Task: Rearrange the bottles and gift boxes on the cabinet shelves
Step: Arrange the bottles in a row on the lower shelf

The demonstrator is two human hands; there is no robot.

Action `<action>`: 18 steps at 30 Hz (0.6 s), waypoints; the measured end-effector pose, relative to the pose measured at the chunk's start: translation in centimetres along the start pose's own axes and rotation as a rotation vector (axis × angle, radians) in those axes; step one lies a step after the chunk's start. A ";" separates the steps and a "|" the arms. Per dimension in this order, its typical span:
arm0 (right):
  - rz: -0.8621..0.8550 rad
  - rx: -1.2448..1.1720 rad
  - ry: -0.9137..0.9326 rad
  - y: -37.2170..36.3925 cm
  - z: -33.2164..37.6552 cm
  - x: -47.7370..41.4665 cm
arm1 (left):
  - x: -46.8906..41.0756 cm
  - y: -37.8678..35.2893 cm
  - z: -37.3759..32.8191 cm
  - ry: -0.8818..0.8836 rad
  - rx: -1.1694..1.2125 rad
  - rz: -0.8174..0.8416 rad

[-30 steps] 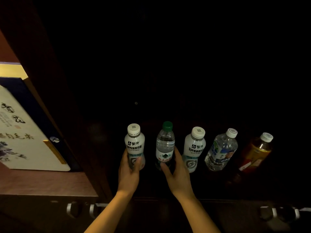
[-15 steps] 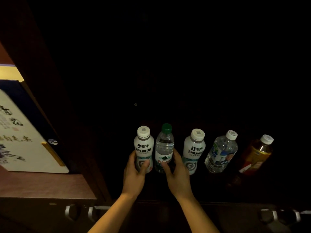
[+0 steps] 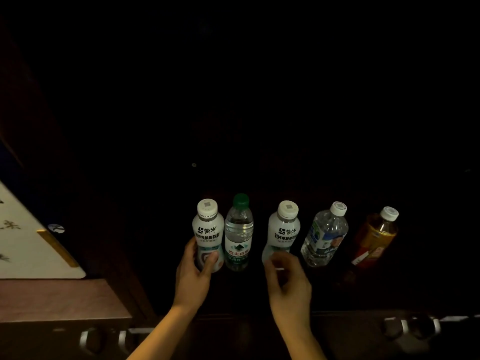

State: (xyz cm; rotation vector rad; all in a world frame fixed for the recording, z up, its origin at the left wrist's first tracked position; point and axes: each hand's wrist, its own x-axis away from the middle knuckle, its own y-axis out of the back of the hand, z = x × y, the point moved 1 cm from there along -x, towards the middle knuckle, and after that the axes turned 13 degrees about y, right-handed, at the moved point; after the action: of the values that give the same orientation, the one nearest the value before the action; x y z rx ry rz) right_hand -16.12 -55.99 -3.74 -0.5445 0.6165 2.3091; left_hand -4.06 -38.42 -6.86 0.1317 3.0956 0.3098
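Note:
Five bottles stand in a row on a dark cabinet shelf. My left hand (image 3: 193,276) grips the base of the leftmost white drink bottle (image 3: 207,229). A clear green-capped water bottle (image 3: 238,235) stands right against it, untouched. My right hand (image 3: 288,281), blurred and with its fingers loosely curled, hovers in front of the base of the second white drink bottle (image 3: 284,229) and hides its foot. I cannot tell whether it touches the bottle. Further right stand a clear blue-labelled water bottle (image 3: 324,235) and an amber tea bottle (image 3: 375,237).
A white and blue gift box (image 3: 26,242) with gold trim leans in the left compartment on a brown wooden shelf (image 3: 52,300). A dark wooden partition (image 3: 98,242) separates it from the bottles. Metal handles (image 3: 104,339) (image 3: 410,328) sit below the shelf edge. The shelf's back is black.
My left hand slid the white bottle right until it met the green-capped bottle. My right hand let go of the green-capped bottle and moved right to the second white bottle.

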 end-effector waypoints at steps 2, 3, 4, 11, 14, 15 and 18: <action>-0.108 0.018 0.006 1.9 -0.7 0.0 | 0.0 0.0 0.0 0.005 0.011 0.005; -0.121 0.037 -0.011 2.6 -1.1 -0.3 | 0.1 -0.1 -0.1 0.012 0.018 0.005; -0.101 0.061 -0.041 3.0 -1.6 -0.7 | 0.1 -0.1 -0.1 0.016 0.022 0.002; 0.242 -0.052 -0.114 2.1 -3.3 -3.7 | 0.1 0.0 -0.3 0.008 0.024 0.017; 0.253 -0.044 -0.097 1.7 -3.7 -4.1 | 0.1 0.1 -0.5 0.007 0.023 0.023; 0.247 -0.044 -0.098 1.6 -3.8 -4.1 | 0.1 0.2 -0.5 0.005 0.021 0.023; 0.236 -0.038 -0.095 1.1 -3.7 -4.1 | 0.1 0.1 -0.4 0.010 0.020 0.018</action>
State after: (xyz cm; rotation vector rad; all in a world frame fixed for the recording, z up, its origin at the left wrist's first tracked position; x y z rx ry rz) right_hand -13.31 -60.89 -4.25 -0.3938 0.6197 2.5566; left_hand -4.16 -38.40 -6.43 0.1584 3.1097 0.2810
